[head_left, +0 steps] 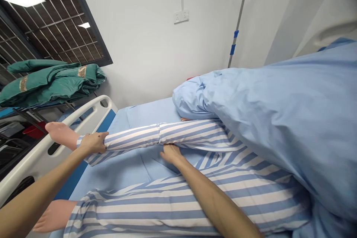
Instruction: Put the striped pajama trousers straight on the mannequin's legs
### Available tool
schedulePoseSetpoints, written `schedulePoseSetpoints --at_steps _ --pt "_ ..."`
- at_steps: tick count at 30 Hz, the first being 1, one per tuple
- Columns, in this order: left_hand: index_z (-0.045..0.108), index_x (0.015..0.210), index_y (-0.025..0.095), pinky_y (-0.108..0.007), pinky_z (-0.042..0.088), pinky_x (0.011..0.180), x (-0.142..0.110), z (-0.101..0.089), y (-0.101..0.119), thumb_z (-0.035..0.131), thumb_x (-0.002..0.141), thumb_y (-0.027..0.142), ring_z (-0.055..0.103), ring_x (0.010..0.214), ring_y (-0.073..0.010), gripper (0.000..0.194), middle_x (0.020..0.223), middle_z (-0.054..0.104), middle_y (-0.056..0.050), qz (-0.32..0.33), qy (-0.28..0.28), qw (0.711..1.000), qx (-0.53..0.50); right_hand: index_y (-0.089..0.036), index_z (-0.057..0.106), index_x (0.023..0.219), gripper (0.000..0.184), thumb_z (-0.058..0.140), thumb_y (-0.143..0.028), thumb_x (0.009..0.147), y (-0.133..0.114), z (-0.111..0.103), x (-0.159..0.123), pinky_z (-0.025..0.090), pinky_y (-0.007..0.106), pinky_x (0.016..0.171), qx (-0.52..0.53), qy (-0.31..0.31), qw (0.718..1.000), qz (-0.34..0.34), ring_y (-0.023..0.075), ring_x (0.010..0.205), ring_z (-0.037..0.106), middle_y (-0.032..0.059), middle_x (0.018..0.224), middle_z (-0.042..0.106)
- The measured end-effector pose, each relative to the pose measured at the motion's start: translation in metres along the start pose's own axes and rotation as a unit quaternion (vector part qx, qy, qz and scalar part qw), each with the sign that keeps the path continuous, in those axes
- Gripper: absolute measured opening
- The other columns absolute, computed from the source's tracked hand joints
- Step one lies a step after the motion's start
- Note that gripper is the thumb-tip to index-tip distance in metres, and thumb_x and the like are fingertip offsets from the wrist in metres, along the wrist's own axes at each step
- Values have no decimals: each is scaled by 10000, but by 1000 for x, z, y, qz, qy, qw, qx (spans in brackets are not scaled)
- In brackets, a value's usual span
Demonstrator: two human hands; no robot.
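A figure in blue-and-white striped pyjamas lies on a bed, with smooth, manikin-like feet. Its far leg [139,135] is raised a little off the sheet. My left hand [93,142] is wrapped around that leg just above the ankle, and the bare far foot [61,135] sticks out beyond it. Under the knee of the same leg is my right hand [170,153], its fingers curled against the underside and partly hidden by the cloth. The near leg [145,208] rests flat on the bed, its bare foot [55,215] partly behind my left forearm.
A light blue quilt [264,100] is heaped over the figure's upper body at the right. The white footboard [92,113] closes the bed's left end. Beyond it, green folded bedding [55,81] lies on a rack. An IV pole [238,26] stands by the wall.
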State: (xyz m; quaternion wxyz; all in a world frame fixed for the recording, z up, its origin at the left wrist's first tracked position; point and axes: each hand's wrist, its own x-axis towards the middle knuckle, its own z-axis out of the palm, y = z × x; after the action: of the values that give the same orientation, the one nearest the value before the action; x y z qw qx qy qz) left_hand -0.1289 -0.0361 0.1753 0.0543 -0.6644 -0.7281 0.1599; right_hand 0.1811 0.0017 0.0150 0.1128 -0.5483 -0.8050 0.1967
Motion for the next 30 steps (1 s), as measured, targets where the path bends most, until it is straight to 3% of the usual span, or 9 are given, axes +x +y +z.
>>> schedulePoseSetpoints --at_steps 5,9,14,18,20,24,30 --pt "562 982 257 -317 404 643 4 33 8 562 541 343 601 847 -299 449 926 661 -68 -30 15 998 -49 -99 599 1057 323 435 -262 831 -4 -13 4 421 306 819 -14 98 995 2 241 955 602 167 1042 641" --pt "561 979 269 -295 410 648 13 66 32 564 559 344 599 868 -271 427 927 656 -43 -56 33 989 -136 -99 601 1028 290 435 -225 826 -4 -22 8 373 341 886 -42 194 980 -8 244 960 573 165 1005 639" --pt "562 990 245 -248 417 634 28 90 93 600 554 310 592 789 -198 442 839 645 -6 -58 60 953 -291 -87 584 1002 274 476 -225 792 9 -31 13 360 392 886 -60 323 944 -13 275 945 521 171 966 613" --pt "566 975 203 -226 412 584 34 98 153 610 548 258 576 735 -167 433 798 627 -3 -62 81 912 -398 -51 496 1160 419 469 -157 756 22 -38 15 362 399 874 -55 410 910 24 292 993 468 183 1041 572" --pt "568 941 193 -225 407 563 35 100 171 607 545 244 566 703 -162 402 758 615 -1 -73 85 900 -421 -46 442 1232 490 456 -138 750 25 -40 14 356 399 882 -54 430 901 30 297 1027 444 182 1102 549" --pt "571 936 203 -230 404 569 36 101 173 613 530 243 567 709 -169 411 758 617 -1 -66 86 898 -428 -56 402 1276 548 459 -140 738 26 -40 13 351 413 888 -47 437 898 27 302 1045 423 183 1140 529" --pt "577 997 236 -237 406 583 30 96 142 610 542 269 586 755 -189 457 822 638 -1 -48 78 923 -375 -66 401 1282 572 479 -167 725 24 -38 11 348 427 891 -44 430 901 25 308 1035 427 186 1122 529"
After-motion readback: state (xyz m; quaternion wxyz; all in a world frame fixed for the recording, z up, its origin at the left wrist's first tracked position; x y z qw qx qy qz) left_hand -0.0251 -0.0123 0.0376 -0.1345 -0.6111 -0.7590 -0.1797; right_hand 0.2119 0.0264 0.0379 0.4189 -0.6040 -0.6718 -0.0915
